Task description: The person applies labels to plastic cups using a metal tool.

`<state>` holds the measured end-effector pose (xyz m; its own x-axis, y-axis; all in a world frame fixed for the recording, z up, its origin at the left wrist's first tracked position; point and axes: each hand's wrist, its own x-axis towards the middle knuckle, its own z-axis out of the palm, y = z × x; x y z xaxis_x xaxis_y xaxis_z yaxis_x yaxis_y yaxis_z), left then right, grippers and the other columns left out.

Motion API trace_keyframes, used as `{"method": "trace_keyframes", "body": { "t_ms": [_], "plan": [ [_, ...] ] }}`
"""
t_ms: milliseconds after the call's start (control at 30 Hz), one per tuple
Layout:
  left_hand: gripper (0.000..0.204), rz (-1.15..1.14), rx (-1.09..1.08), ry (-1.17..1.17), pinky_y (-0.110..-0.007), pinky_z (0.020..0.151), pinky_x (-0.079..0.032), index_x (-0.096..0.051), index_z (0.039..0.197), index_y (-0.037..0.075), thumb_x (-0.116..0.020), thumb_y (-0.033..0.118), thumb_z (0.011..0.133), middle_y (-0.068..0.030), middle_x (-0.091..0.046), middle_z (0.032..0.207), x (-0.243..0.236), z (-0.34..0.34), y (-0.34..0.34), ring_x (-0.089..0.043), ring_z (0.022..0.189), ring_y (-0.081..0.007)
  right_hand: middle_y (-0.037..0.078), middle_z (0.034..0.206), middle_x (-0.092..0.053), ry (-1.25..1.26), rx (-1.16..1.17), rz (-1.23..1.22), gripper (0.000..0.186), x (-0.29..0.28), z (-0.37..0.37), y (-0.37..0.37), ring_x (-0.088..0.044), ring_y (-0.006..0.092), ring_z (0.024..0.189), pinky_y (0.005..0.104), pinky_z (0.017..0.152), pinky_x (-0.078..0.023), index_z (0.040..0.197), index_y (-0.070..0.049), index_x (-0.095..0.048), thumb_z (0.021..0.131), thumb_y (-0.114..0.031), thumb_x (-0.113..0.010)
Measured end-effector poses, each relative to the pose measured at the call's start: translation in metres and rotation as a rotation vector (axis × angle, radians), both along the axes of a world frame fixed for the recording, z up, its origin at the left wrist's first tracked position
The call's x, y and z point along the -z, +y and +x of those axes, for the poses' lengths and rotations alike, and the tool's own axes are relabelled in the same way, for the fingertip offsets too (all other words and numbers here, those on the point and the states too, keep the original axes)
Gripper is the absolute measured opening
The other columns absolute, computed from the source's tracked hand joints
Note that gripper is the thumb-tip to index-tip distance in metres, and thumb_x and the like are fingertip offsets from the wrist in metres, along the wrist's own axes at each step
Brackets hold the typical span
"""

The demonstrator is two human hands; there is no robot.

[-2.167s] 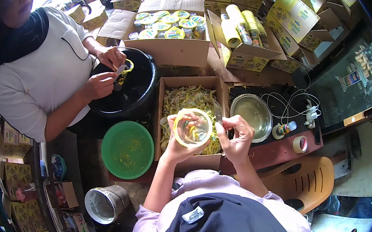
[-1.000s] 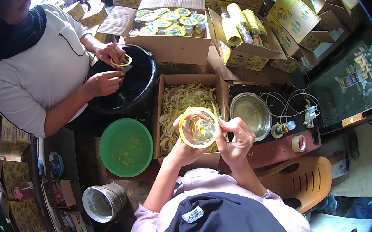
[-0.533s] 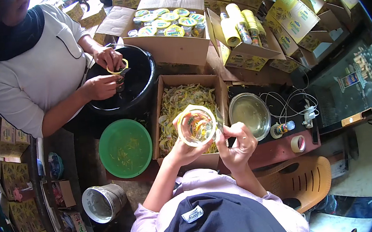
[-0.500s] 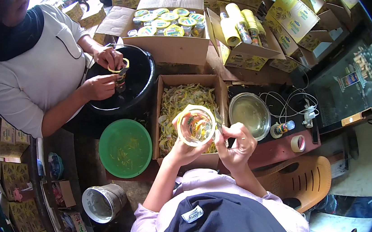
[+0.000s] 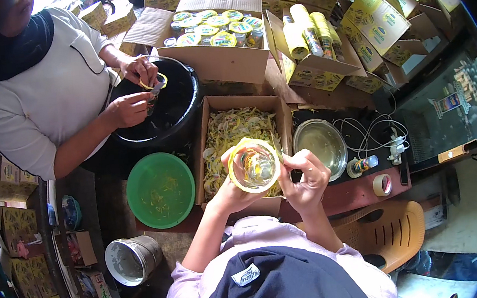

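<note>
Steadily, the left hand is holding a clear cup with a yellow rim, its fingers curling around the side while the mouth is facing up toward the camera. Both are hovering over the near part of the scrap box, a cardboard box that is brimming with tangled yellow strips. Above the near right corner of the scrap box, the right hand is closing its thumb and forefinger in a pinch upon a thin blade, which is showing nearly edge-on beside the cup's rim; whether it is touching the rim, I cannot tell. Left of the scrap box, a green basin is holding a few loose yellow shreds, and right of it a round metal bowl is sitting close by. Further right of the scrap box, a small jar and a roll of tape are resting on the tabletop. Beyond the scrap box, a large carton is holding rows of yellow-lidded cups. To its far left, a co-worker in a white top is holding another yellow-rimmed cup in both hands over a black bucket.
</note>
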<state>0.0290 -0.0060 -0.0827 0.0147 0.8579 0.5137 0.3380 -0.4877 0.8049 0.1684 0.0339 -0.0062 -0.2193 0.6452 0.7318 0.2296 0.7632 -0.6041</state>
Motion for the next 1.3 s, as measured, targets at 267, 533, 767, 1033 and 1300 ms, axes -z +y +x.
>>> {"method": "trace_keyframes", "body": {
  "t_ms": [267,533,767,1033,1300],
  "plan": [
    [0.087,0.099,-0.069,0.077,-0.038,0.096,-0.03,-0.023,0.127,0.004,-0.076,0.014,0.058,-0.0141,-0.032,0.12,-0.011,-0.002,0.001,-0.032,0.116,-0.0283,0.007,0.063,-0.055,0.016,0.003,-0.058,0.014,0.008,0.004,0.001,-0.053,0.0125,0.055,0.0226,0.052,-0.041,0.076,0.002,-0.061,0.065,0.009,-0.062],
    [0.09,0.146,-0.08,0.182,-0.038,0.096,-0.03,-0.024,0.127,0.002,-0.076,0.014,0.055,-0.0161,-0.03,0.124,-0.01,-0.004,0.003,-0.032,0.114,-0.0303,0.007,0.063,-0.056,-0.01,-0.035,-0.067,0.016,0.004,0.008,0.005,-0.054,0.0127,0.056,0.0228,0.052,-0.042,0.078,0.001,-0.062,0.064,0.009,-0.063],
    [0.086,0.091,0.064,0.094,-0.036,0.098,-0.028,-0.029,0.125,0.001,-0.075,0.012,0.054,-0.0149,-0.032,0.12,-0.01,-0.009,0.002,-0.031,0.116,-0.0286,0.007,0.065,-0.056,0.003,-0.076,-0.145,0.018,0.005,0.009,0.009,-0.054,0.0121,0.057,0.0216,0.051,-0.041,0.08,0.001,-0.063,0.065,0.011,-0.062],
    [0.082,0.119,-0.072,0.024,-0.037,0.092,-0.033,-0.035,0.119,0.003,-0.079,0.017,0.052,-0.0134,-0.035,0.115,-0.011,-0.002,0.009,-0.036,0.109,-0.0272,0.007,0.065,-0.055,0.038,-0.082,-0.159,0.018,0.007,0.002,0.007,-0.054,0.012,0.057,0.0213,0.052,-0.04,0.078,0.001,-0.062,0.063,0.012,-0.062],
    [0.083,0.09,-0.042,0.043,-0.038,0.09,-0.035,-0.035,0.119,0.006,-0.081,0.019,0.051,-0.0146,-0.038,0.115,-0.011,-0.005,0.005,-0.037,0.107,-0.03,0.007,0.065,-0.055,0.017,-0.066,-0.149,0.015,0.008,0.003,0.004,-0.053,0.0123,0.056,0.0217,0.052,-0.04,0.075,0.002,-0.06,0.064,0.012,-0.061]
  ]
}}
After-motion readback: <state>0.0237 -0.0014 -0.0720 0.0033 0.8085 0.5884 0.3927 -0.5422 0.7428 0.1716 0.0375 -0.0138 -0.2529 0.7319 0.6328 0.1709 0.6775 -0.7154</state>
